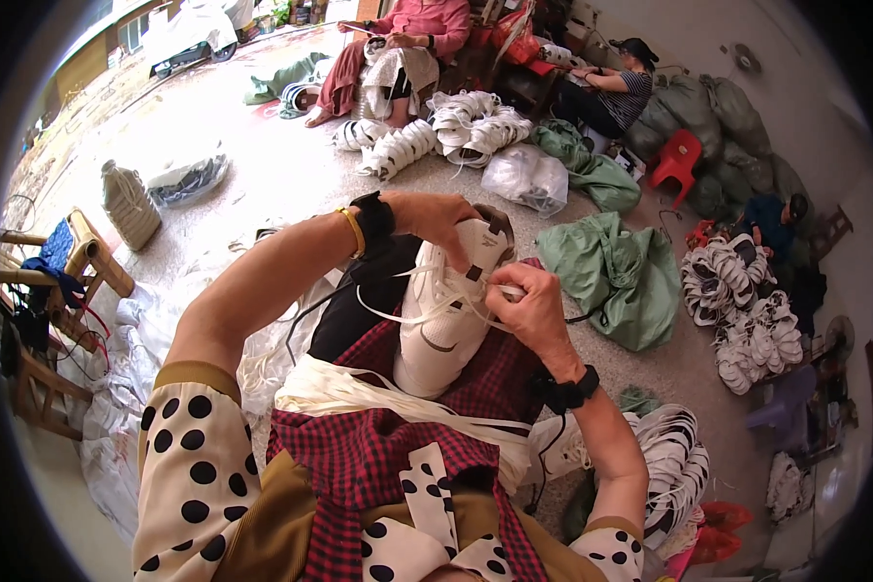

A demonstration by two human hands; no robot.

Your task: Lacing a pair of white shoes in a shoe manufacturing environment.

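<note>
A white sneaker [436, 339] rests on my lap, its toe toward me and its tongue standing up at the far end. My left hand [435, 221] grips the sneaker by its far left side near the collar, thumb lying over the lacing; some of its fingers are hidden. In the pinched fingers of my right hand [532, 303] is a cream shoelace [383, 315], which loops loosely across the front of the shoe. A thick bundle of cream laces [344, 393] lies across my red-and-black checked apron [359, 441], just below the shoe.
Strung white shoes [671, 466] lie by my right elbow, with more shoe bundles [475, 126] ahead. A green sack [616, 276] sits to the right, near a red chair [677, 155]. Bamboo furniture [92, 252] stands at left. Other people sit at the back and far right.
</note>
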